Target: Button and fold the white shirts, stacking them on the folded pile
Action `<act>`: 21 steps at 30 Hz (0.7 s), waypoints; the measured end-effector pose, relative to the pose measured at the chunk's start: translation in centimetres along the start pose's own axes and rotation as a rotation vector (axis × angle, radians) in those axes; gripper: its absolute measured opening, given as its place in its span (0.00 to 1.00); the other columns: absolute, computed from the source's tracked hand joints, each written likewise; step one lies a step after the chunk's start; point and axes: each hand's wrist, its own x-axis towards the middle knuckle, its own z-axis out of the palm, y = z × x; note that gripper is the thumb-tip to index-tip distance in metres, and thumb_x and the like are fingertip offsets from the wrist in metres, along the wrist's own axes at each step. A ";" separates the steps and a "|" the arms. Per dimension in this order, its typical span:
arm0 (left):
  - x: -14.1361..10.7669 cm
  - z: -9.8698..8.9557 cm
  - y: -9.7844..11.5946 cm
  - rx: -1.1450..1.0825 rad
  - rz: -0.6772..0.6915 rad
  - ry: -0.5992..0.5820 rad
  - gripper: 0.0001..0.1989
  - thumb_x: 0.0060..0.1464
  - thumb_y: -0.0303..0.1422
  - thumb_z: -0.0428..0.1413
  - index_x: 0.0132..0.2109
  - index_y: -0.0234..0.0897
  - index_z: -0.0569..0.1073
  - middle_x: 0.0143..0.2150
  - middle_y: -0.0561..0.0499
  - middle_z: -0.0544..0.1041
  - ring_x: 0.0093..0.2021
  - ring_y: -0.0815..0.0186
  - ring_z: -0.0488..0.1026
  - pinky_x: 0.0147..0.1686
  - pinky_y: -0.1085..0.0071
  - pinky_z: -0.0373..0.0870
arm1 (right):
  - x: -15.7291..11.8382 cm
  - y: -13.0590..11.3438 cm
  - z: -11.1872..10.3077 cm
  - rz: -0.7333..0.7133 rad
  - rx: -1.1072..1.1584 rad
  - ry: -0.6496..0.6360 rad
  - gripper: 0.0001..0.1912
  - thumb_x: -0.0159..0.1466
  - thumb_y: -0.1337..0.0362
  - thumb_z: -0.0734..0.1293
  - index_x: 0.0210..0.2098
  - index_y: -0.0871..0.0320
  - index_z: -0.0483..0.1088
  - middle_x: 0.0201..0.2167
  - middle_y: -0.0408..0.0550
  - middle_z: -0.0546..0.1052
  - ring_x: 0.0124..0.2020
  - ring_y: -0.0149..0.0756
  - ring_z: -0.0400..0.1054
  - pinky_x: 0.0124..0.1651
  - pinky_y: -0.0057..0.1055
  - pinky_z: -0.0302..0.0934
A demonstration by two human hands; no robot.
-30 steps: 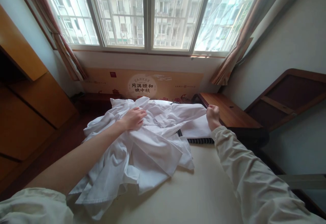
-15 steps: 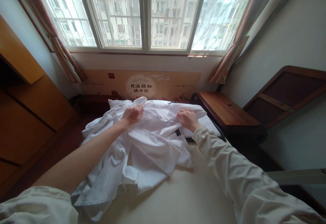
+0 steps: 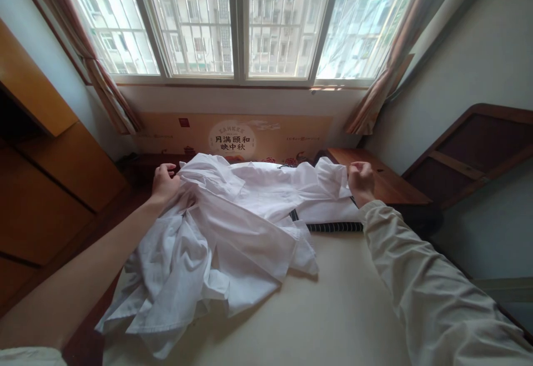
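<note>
A crumpled white shirt (image 3: 250, 238) lies over the far half of a cream-coloured tabletop, its hem hanging loosely towards the near left. At the shirt's far left edge, my left hand (image 3: 165, 183) is closed on the fabric with its fingers curled. My right hand (image 3: 361, 179) pinches the cloth at the far right end, where a bunched part stands up a little. Under the shirt on the right, a folded white cloth with a black striped border (image 3: 335, 226) shows in part.
The cream tabletop (image 3: 333, 299) extends towards me. A wooden desk (image 3: 395, 180) stands beyond its right side, an orange-brown cabinet (image 3: 62, 171) on the left. Behind are a printed cardboard panel (image 3: 287, 127), curtains (image 3: 370, 105) and a barred window.
My hands have moved apart, the left one leftwards and the right one rightwards, to the shirt's two far ends. The shirt's upper part is now spread wider, and more of the striped border shows.
</note>
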 end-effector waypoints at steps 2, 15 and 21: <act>-0.8 -0.5 1.6 0.080 0.186 0.017 0.12 0.54 0.27 0.58 0.47 0.40 0.72 0.57 0.42 0.76 0.58 0.52 0.74 0.63 0.52 0.70 | -0.3 -0.6 -0.2 -0.115 0.093 0.094 0.17 0.70 0.59 0.54 0.43 0.51 0.73 0.46 0.62 0.77 0.49 0.55 0.70 0.50 0.53 0.64; -10.0 2.4 12.2 -0.084 0.858 -1.231 0.10 0.56 0.31 0.63 0.46 0.41 0.83 0.41 0.48 0.83 0.42 0.59 0.79 0.47 0.68 0.72 | -14.4 -9.1 3.1 -1.194 0.162 -1.119 0.08 0.63 0.66 0.71 0.42 0.53 0.80 0.40 0.49 0.82 0.43 0.41 0.75 0.52 0.36 0.65; -7.7 -2.6 9.5 -0.162 0.701 -1.400 0.12 0.47 0.18 0.57 0.33 0.38 0.80 0.40 0.50 0.83 0.40 0.63 0.78 0.43 0.72 0.73 | -11.4 -8.6 -0.2 -1.125 0.161 -1.080 0.11 0.56 0.77 0.66 0.29 0.55 0.78 0.30 0.46 0.80 0.35 0.38 0.71 0.45 0.33 0.62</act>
